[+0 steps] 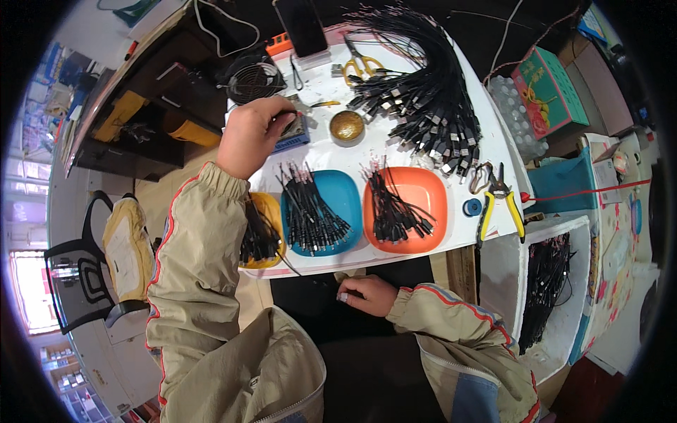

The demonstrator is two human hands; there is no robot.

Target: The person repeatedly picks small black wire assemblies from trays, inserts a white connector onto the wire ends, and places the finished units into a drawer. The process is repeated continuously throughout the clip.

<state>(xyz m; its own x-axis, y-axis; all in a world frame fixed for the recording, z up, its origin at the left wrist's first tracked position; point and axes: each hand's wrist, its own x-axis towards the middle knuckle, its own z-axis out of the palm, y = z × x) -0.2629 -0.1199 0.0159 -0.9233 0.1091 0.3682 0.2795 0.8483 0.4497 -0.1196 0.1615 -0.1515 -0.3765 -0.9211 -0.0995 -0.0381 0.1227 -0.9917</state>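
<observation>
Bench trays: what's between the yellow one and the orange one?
The blue tray, with a bundle of black cables lying in it. The head view shows it between the yellow tray and orange tray.

The left arm (194, 261), clothed in beige fabric, reaches forward; the bare left hand (252, 134) is curled, back upward; the right arm (458, 314), clothed likewise, folds inward; the bare right hand (369, 294) lies low, half-curled.

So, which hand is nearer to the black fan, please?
Left: the left hand is just below the black fan; the right hand is lower, past the near edge of the table.
</observation>
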